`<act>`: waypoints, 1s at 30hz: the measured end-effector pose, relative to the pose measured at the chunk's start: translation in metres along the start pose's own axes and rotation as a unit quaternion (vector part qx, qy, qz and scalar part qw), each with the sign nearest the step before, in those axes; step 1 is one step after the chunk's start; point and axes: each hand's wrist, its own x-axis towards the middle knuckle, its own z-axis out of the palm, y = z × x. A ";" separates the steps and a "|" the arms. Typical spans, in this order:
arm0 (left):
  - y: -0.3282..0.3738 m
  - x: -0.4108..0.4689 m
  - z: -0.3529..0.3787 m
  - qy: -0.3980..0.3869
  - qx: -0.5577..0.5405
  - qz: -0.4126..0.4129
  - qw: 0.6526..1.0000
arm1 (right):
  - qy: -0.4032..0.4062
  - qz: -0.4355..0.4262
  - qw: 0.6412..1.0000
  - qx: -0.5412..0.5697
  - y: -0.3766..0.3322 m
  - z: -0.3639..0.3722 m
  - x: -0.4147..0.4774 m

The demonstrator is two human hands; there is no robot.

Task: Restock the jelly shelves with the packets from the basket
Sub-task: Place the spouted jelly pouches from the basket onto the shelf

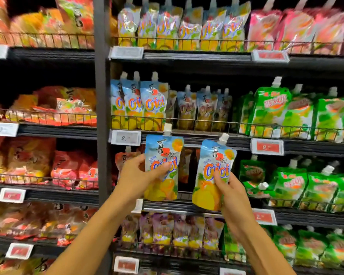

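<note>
Two blue-and-yellow spouted jelly packets are held up before a stocked shelf bay. The left packet (163,153) is gripped by the left hand (135,175), with the thumb laid across its printed front and the fingers curled behind. The right packet (214,159) is pinched at its lower half by the right hand (229,193), thumb on the face. Both are held with white caps uppermost, the right one slightly tilted, side by side but apart, just below the edge of the middle shelf (236,140). On that shelf, matching packets (139,104) are lined up behind a wire rail (187,121), three at the left front and more set farther back. Green pouches (272,112) are stacked to the right. Red and orange packs (68,108) are seen in the bay to the left, beyond a grey upright post (101,76).
</note>
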 end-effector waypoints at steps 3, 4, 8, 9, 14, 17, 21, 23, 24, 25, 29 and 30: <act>0.033 0.034 0.004 0.023 0.024 0.056 0.998 | -0.006 -0.021 1.000 0.001 -0.015 0.007 0.013; 0.044 0.046 0.006 0.031 0.032 0.081 0.996 | -0.007 -0.032 0.999 -0.002 -0.019 0.009 0.016; 0.086 0.097 0.018 0.074 0.064 0.168 0.981 | -0.005 -0.080 0.997 0.004 -0.032 0.015 0.028; 0.092 0.110 0.021 0.080 0.065 0.183 0.978 | -0.008 -0.087 0.996 0.000 -0.034 0.016 0.030; 0.099 0.163 0.038 0.126 0.090 0.186 0.970 | -0.022 -0.096 0.995 0.003 -0.033 0.014 0.038; 0.089 0.178 0.045 0.135 0.121 0.173 0.968 | -0.021 -0.110 0.994 -0.011 -0.032 0.008 0.040; 0.072 0.182 0.049 0.147 0.172 0.158 0.961 | -0.013 -0.132 0.991 -0.033 -0.036 -0.001 0.046; 0.065 0.182 0.047 0.153 0.186 0.163 0.957 | -0.015 -0.144 0.989 -0.037 -0.040 -0.003 0.050; 0.063 0.182 0.046 0.154 0.197 0.169 0.953 | -0.015 -0.151 0.988 -0.040 -0.043 -0.004 0.054; 0.060 0.182 0.044 0.156 0.212 0.176 0.949 | -0.012 -0.160 0.986 -0.046 -0.047 -0.003 0.057; 0.056 0.184 0.039 0.164 0.276 0.191 0.927 | 0.016 -0.200 0.976 -0.083 -0.069 0.003 0.081; 0.056 0.184 0.039 0.165 0.293 0.195 0.921 | 0.023 -0.210 0.974 -0.086 -0.075 0.006 0.088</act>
